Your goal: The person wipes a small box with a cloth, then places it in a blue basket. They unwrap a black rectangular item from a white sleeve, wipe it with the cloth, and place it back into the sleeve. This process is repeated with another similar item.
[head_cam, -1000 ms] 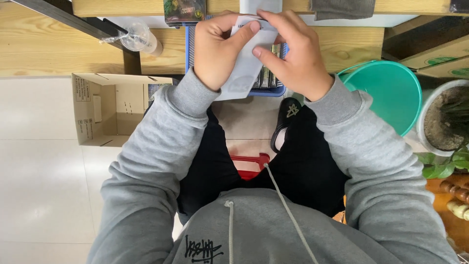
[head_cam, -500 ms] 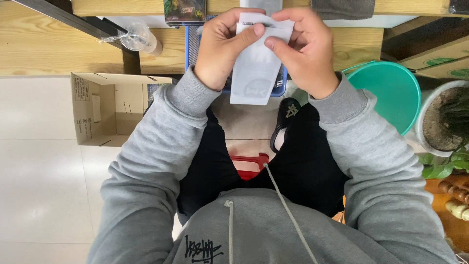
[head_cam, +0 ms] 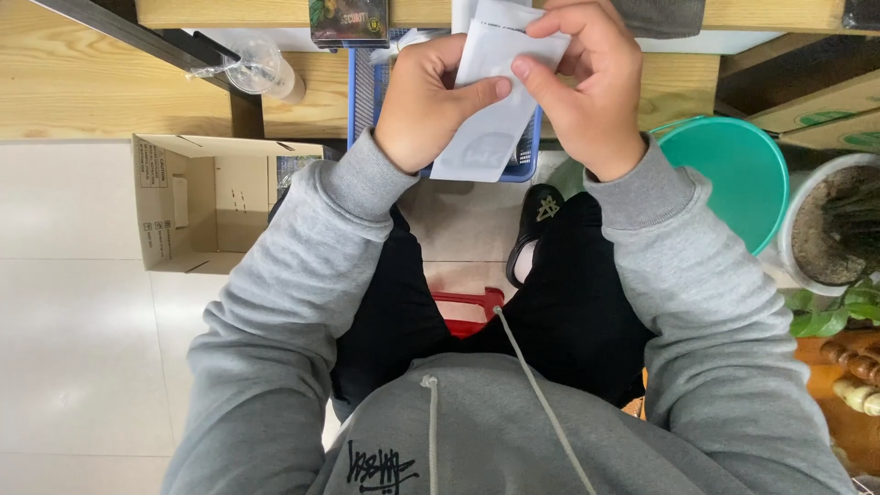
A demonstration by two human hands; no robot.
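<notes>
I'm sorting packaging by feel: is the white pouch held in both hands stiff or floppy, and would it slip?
The white pouch is probably floppy: it bends where the left hand and right hand pinch it. It looks thin and flat, so likely light. Its smooth surface may be somewhat slippery.

One head-worn camera looks steeply down, close over the person's lap toward the wooden shelf (head_cam: pixel 73 82).

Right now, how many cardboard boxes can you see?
2: an open cardboard box on the floor at left, and a closed box at upper right. Others may be hidden.
</notes>
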